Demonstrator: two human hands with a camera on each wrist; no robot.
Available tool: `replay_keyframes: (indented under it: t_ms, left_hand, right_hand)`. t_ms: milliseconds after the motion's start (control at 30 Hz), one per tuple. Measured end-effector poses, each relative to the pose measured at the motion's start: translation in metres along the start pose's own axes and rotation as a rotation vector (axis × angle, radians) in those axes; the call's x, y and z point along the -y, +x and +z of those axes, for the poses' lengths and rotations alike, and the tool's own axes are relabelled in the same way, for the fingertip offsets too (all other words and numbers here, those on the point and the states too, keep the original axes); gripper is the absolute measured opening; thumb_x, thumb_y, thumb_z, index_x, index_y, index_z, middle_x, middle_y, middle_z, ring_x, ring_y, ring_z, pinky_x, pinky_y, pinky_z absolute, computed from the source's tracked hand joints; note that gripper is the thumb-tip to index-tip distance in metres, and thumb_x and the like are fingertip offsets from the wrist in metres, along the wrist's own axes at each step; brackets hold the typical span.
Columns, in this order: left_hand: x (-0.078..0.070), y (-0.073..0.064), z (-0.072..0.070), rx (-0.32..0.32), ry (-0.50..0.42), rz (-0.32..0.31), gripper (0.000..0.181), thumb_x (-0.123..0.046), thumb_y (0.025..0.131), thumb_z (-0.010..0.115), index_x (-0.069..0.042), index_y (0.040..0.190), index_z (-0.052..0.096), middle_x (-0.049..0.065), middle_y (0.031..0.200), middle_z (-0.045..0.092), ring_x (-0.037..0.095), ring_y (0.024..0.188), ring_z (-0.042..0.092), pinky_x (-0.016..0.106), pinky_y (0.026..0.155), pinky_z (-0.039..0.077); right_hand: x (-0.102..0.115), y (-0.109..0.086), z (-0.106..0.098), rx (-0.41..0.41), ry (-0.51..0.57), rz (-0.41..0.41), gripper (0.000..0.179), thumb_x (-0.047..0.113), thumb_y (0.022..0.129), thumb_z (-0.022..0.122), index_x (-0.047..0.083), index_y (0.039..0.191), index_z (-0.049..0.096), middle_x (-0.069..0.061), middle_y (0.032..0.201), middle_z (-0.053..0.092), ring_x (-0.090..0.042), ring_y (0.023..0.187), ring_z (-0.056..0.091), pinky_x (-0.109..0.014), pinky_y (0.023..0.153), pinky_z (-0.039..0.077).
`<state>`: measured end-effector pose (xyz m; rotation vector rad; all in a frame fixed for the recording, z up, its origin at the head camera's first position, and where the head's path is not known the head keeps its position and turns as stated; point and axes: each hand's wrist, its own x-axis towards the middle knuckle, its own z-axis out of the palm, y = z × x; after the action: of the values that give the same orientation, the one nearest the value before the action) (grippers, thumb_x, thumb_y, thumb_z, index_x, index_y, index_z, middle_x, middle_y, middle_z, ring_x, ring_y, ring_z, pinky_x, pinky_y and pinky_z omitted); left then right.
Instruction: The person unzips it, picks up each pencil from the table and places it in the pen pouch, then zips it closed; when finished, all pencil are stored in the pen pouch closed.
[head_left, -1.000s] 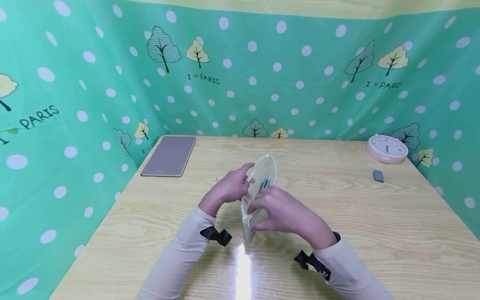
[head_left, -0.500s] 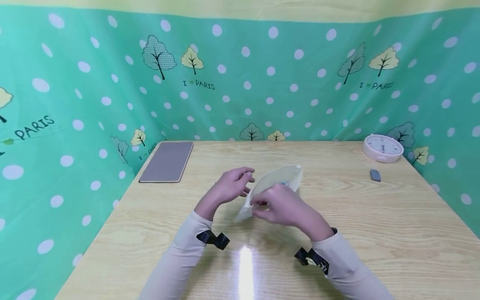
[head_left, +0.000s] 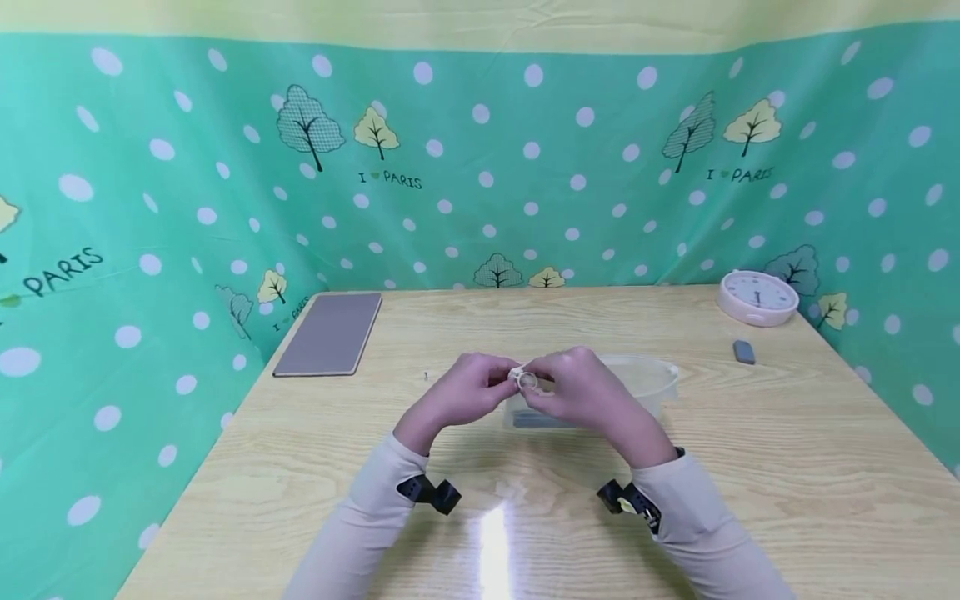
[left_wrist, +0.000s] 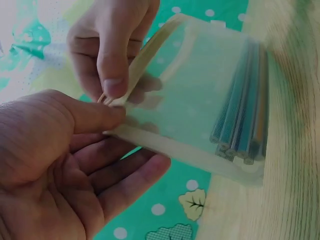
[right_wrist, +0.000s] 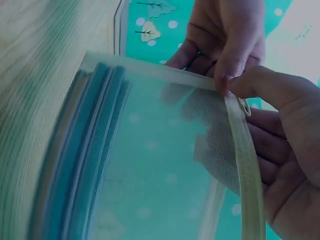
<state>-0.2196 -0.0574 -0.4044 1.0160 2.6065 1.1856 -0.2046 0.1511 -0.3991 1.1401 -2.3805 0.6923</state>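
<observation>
A translucent mesh zipper pouch [head_left: 648,377] stands over the table between both hands, its mouth gaping toward the right. Several slim blue sticks and an orange-brown one, probably pens or pencils [left_wrist: 237,110], lie along its bottom. My left hand [head_left: 459,393] pinches the pouch's corner at the zipper end between thumb and index finger, other fingers spread beneath in the left wrist view. Right beside it, my right hand [head_left: 588,398] pinches the zipper by its end, where a pale ring pull [head_left: 527,381] hangs. In the right wrist view its fingertips show through the mesh.
A grey-purple notebook [head_left: 330,335] lies at the back left of the wooden table [head_left: 300,500]. At the back right are a round pink clock [head_left: 757,298] and a small grey object [head_left: 744,352]. A green dotted curtain [head_left: 480,167] encloses the table.
The pouch has turned from pointing away to lying crosswise, mouth toward the right. My left hand let go of its side, then took the zipper-end corner. My right hand stayed at the zipper.
</observation>
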Motion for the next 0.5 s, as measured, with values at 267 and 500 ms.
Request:
replay_keyframes:
  t_ms: [267,500]
  left_hand:
    - [0.003,-0.006,-0.007,-0.065,0.038,-0.049,0.019,-0.008,0.099,0.059,-0.006,0.094,0.077,-0.007,0.061,0.051,0.004,0.053,0.041,0.018,0.051,0.034]
    - [0.004,-0.01,-0.011,-0.063,0.038,-0.065,0.018,-0.011,0.102,0.063,-0.004,0.101,0.079,0.002,0.075,0.07,0.006,0.06,0.051,0.02,0.058,0.045]
  right_hand:
    - [0.007,0.009,0.015,-0.149,-0.248,-0.18,0.026,0.015,0.072,0.095,0.006,0.086,0.075,-0.002,0.082,0.069,-0.015,0.073,0.066,-0.023,0.063,0.059]
    - [0.006,0.012,0.017,-0.198,-0.04,-0.091,0.003,0.0,0.085,0.081,0.0,0.087,0.078,-0.008,0.078,0.074,-0.016,0.067,0.067,-0.024,0.059,0.058]
